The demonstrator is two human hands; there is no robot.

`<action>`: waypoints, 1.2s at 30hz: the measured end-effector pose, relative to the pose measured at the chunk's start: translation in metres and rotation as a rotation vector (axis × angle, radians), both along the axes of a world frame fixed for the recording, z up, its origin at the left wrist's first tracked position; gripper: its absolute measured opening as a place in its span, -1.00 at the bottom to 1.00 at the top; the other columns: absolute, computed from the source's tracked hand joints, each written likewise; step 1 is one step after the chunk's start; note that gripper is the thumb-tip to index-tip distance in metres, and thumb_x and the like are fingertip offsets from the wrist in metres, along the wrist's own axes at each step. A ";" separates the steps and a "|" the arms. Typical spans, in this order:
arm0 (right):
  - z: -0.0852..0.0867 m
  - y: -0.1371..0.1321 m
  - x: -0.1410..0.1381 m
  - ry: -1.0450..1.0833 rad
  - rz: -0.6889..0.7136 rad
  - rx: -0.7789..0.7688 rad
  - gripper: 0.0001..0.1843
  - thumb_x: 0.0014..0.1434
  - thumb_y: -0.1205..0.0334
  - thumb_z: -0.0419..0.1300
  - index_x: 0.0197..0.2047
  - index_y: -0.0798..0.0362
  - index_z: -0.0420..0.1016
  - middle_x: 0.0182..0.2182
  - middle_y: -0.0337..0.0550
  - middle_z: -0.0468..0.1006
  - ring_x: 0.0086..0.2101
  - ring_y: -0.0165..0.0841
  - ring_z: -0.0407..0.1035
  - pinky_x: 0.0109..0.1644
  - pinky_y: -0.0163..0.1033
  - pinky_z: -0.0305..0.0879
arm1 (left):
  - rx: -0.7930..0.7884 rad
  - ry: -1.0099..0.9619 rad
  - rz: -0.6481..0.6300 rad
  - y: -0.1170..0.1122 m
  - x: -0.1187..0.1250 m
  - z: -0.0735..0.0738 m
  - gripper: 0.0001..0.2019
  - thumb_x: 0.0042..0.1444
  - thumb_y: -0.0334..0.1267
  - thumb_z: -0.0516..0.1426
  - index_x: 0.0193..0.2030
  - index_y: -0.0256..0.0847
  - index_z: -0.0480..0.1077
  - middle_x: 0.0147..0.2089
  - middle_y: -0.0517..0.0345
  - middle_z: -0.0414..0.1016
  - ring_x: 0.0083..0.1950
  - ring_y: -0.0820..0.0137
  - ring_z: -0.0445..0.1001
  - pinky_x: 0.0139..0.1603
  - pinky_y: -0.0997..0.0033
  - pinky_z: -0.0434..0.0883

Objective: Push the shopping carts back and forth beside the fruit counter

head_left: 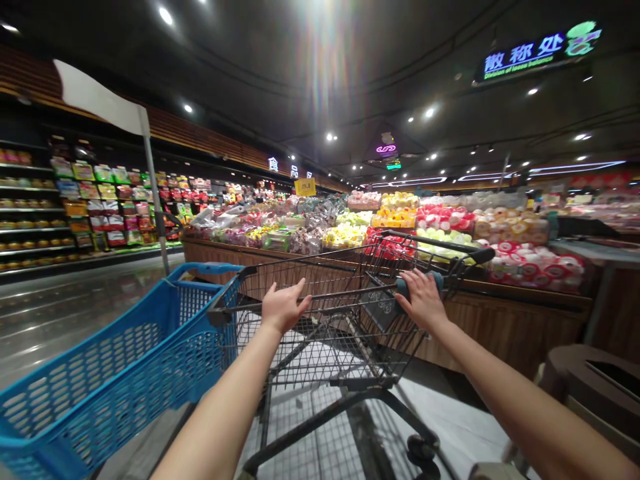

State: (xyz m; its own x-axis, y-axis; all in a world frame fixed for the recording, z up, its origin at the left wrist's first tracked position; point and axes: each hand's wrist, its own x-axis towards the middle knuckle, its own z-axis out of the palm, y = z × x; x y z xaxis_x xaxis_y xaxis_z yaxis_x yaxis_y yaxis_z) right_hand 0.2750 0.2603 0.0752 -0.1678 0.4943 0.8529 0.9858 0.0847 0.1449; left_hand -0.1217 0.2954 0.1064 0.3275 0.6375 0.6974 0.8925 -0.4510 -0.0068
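Observation:
A dark wire shopping cart stands right in front of me, tilted in the view, with nothing visible in its basket. My right hand is wrapped over the cart's handle bar at its blue grip. My left hand hovers at the near rim of the cart's basket with fingers spread, holding nothing; whether it touches the wire I cannot tell. A blue plastic cart basket sits beside the wire cart on my left.
A long wooden display counter heaped with bagged sweets and colourful packets runs across ahead. Shelves of packaged goods line the left wall past a glossy floor. A white pole with a flag rises by the blue cart. A dark bin stands at the right.

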 end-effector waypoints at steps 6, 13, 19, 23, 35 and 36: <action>0.000 -0.002 -0.014 0.000 0.052 -0.005 -0.39 0.30 -0.09 -0.02 0.32 0.03 0.18 0.19 -0.04 0.36 0.27 -0.13 0.06 0.40 0.13 -0.23 | -0.002 0.027 -0.016 -0.003 -0.003 0.002 -0.45 0.31 0.08 -0.12 0.32 -0.12 0.25 0.03 0.01 0.59 0.07 0.20 0.53 0.33 -0.07 0.13; 0.007 -0.006 0.032 -0.022 0.057 -0.046 -0.41 0.31 -0.06 -0.04 0.32 0.00 0.18 0.22 -0.07 0.34 0.26 -0.18 0.10 0.39 0.08 -0.13 | 0.006 0.064 0.002 -0.005 -0.004 0.004 -0.45 0.32 0.08 -0.14 0.33 -0.12 0.24 0.00 0.02 0.61 0.04 0.22 0.55 0.32 -0.02 0.16; 0.005 -0.005 0.056 0.005 -0.005 -0.034 -0.40 0.31 -0.09 -0.06 0.29 0.08 0.22 0.22 0.00 0.33 0.27 -0.15 0.08 0.38 0.09 -0.12 | 0.008 0.057 -0.008 -0.004 -0.002 0.003 -0.44 0.31 0.07 -0.13 0.33 -0.14 0.25 -0.01 0.00 0.61 0.03 0.18 0.55 0.32 -0.07 0.15; 0.001 -0.001 0.038 0.084 -0.042 0.026 -0.39 0.31 -0.12 -0.05 0.27 0.09 0.23 0.19 0.01 0.36 0.27 -0.09 0.07 0.37 0.17 -0.15 | 0.011 0.041 0.000 -0.002 0.000 0.003 -0.44 0.31 0.07 -0.13 0.31 -0.16 0.26 -0.01 -0.01 0.61 0.03 0.17 0.55 0.31 -0.10 0.15; -0.003 -0.004 -0.008 0.042 0.029 0.005 -0.40 0.33 -0.11 -0.07 0.30 0.05 0.20 0.23 -0.04 0.32 0.28 -0.14 0.05 0.39 0.11 -0.18 | 0.007 0.040 0.019 -0.004 -0.001 0.003 -0.45 0.31 0.08 -0.12 0.29 -0.14 0.30 0.00 -0.01 0.61 0.03 0.18 0.56 0.30 -0.07 0.18; -0.002 -0.004 -0.005 0.034 0.035 0.004 -0.40 0.33 -0.11 -0.07 0.30 0.05 0.20 0.24 -0.05 0.32 0.28 -0.16 0.06 0.39 0.09 -0.17 | 0.005 0.047 0.018 -0.005 -0.001 0.004 -0.45 0.31 0.08 -0.12 0.29 -0.14 0.29 0.00 -0.01 0.61 0.02 0.17 0.56 0.30 -0.07 0.18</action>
State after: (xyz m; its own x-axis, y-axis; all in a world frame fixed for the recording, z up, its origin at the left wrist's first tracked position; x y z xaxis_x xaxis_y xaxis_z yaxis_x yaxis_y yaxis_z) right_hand 0.2701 0.2564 0.0730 -0.1557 0.4853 0.8604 0.9866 0.1187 0.1117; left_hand -0.1226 0.2905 0.1103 0.3484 0.6403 0.6845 0.8992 -0.4344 -0.0513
